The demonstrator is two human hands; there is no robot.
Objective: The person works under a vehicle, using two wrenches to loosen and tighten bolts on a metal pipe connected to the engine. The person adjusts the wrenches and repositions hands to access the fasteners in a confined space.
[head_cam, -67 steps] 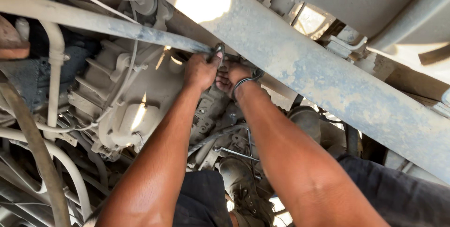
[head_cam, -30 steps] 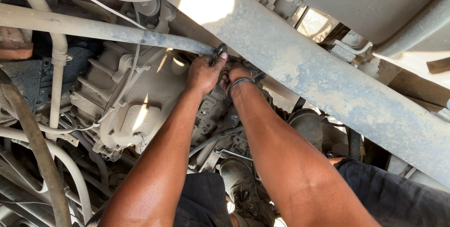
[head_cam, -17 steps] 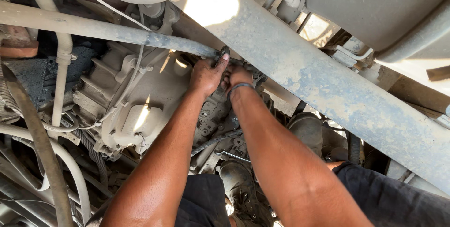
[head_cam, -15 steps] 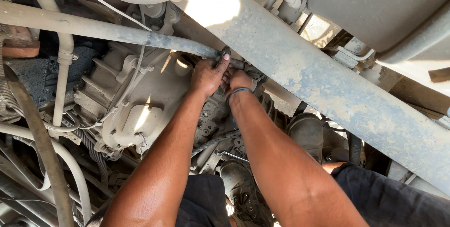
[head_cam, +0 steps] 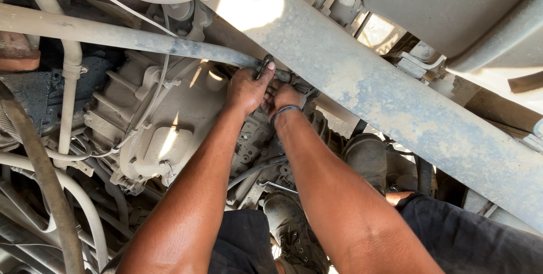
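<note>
Both arms reach up under the vehicle. The left hand (head_cam: 246, 88) curls its fingers around a small dark metal clamp (head_cam: 264, 65) on the dusty grey pipe (head_cam: 130, 37), just left of the broad grey frame beam (head_cam: 396, 104). The right hand (head_cam: 285, 96) presses beside it, grip hidden.

The left hand (head_cam: 247, 88) hides most of the clamp (head_cam: 264, 65).

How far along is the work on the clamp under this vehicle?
Mid-job. The dark metal clamp already sits around the dusty grey pipe. Left hand grips it; right hand works beside it. Whether it is tight cannot be told, so nothing looks finished.
</note>
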